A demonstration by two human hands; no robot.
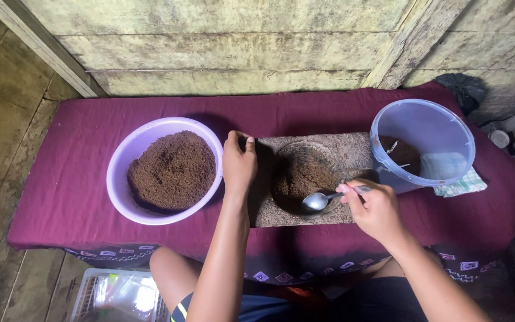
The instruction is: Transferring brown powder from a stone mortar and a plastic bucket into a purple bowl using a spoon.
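While the left hand (239, 162) grips the rectangular grey stone mortar's (329, 146) left edge, the right hand (377, 209) pinches a metal spoon (319, 200) over its brown-powder-filled hollow.

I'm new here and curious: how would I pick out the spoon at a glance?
Start at the maroon cloth, then the stone slab between the purple bowl and clear tub. The spoon, in the right hand, is the only shiny metal thing.
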